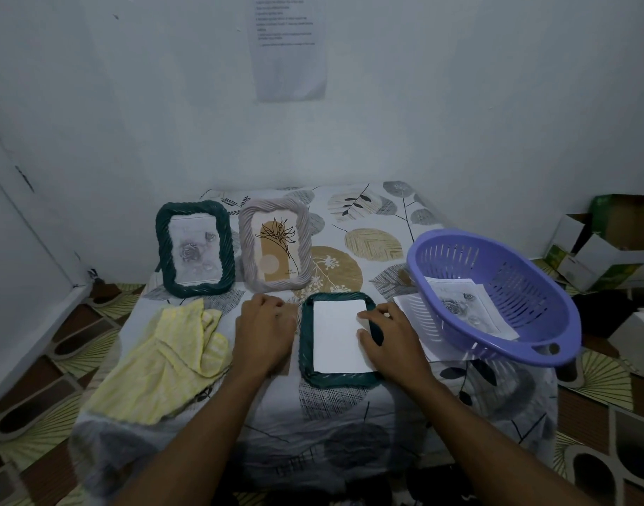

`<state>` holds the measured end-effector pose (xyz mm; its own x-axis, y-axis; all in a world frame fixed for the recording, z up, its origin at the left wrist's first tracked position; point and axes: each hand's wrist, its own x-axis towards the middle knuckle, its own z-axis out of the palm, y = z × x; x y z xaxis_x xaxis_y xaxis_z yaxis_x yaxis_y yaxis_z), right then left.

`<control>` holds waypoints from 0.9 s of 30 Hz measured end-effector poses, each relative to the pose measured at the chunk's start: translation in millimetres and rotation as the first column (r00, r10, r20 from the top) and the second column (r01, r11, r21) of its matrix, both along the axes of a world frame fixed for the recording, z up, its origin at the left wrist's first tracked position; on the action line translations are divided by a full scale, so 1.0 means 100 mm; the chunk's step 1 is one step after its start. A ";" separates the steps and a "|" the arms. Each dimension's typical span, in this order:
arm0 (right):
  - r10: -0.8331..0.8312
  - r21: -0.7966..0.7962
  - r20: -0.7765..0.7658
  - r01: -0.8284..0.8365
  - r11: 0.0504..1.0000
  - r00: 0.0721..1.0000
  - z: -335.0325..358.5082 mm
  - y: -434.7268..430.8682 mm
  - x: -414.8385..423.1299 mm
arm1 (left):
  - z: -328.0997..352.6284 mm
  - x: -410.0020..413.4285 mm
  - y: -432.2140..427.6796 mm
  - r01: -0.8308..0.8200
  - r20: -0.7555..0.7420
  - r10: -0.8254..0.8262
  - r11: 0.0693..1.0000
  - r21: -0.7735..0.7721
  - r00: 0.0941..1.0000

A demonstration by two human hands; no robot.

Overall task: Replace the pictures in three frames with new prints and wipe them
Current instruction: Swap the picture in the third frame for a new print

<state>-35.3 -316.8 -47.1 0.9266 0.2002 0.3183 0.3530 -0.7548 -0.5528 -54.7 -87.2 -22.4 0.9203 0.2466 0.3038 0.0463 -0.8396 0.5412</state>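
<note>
A dark green frame point(305, 374) lies face down near the table's front, with a white sheet point(336, 337) lying in its back opening. My right hand point(389, 341) rests on the frame's right edge, fingertips on the sheet. My left hand point(265, 332) lies flat on a brownish backing board point(285, 370) just left of that frame. Behind them stand a second dark green frame point(194, 248) with a grey rose print and a light grey frame point(274, 244) with a tan flower print. A yellow cloth point(163, 363) lies crumpled at the front left.
A purple plastic basket point(495, 297) sits tilted at the right, holding a rose print point(466, 306), with more paper point(409, 303) under its edge. The table wears a leaf-patterned cloth point(371, 242). Cardboard boxes point(605, 242) sit on the floor at right. A wall stands close behind.
</note>
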 end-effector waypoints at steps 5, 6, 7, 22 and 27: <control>-0.008 0.034 -0.017 0.009 0.999 1.000 0.00 0.00 -0.01 | -0.11 -0.07 0.14 -0.131 -0.139 0.150 0.982 0.138 0.979; -0.009 0.040 -0.017 0.010 0.999 1.000 0.00 0.00 -0.01 | -0.11 -0.08 0.13 -0.129 -0.117 0.140 0.987 0.100 0.983; -0.011 0.043 -0.018 0.012 0.999 1.000 0.00 0.00 -0.01 | -0.09 -0.09 0.12 -0.125 -0.089 0.129 0.991 0.051 0.988; 0.012 0.352 -0.083 0.018 0.936 0.997 0.52 0.16 0.07 | 0.54 0.03 -0.25 -0.130 -0.090 0.111 0.963 -0.235 0.990; 0.038 0.492 -0.328 0.136 0.860 0.944 0.64 0.14 0.10 | 0.45 0.09 -0.57 -0.019 -0.090 -0.007 0.958 -0.285 0.996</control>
